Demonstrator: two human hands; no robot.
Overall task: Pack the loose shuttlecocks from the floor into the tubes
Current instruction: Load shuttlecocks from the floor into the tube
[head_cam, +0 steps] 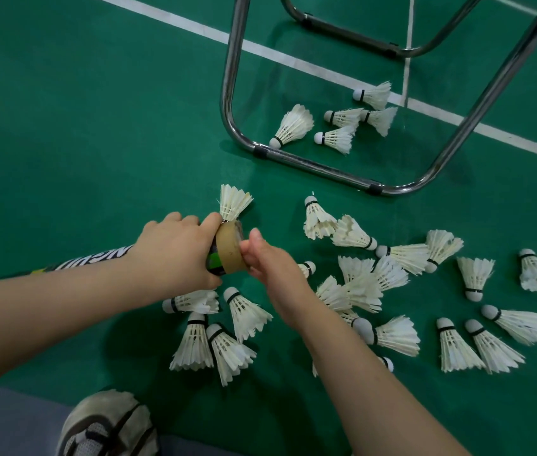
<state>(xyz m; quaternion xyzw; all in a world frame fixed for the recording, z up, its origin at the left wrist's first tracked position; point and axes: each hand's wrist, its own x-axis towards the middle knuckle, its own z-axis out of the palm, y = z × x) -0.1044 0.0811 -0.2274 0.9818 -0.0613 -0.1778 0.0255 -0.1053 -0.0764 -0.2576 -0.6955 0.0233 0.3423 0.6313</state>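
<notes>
Currently grips the tube (227, 255) near its mouth with the left hand (175, 255), curls the right hand (270, 268) fingers (255, 236) onto its brown rim, amid loose shuttlecocks (398, 335) scattered on the green floor (96, 126).

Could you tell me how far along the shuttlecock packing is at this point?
How many are already packed is hidden inside the tube. In hand: the left hand grips the tube near its open end, with the right hand at its mouth. Left: well over twenty shuttlecocks lie loose on the floor, five of them within the metal frame.
</notes>
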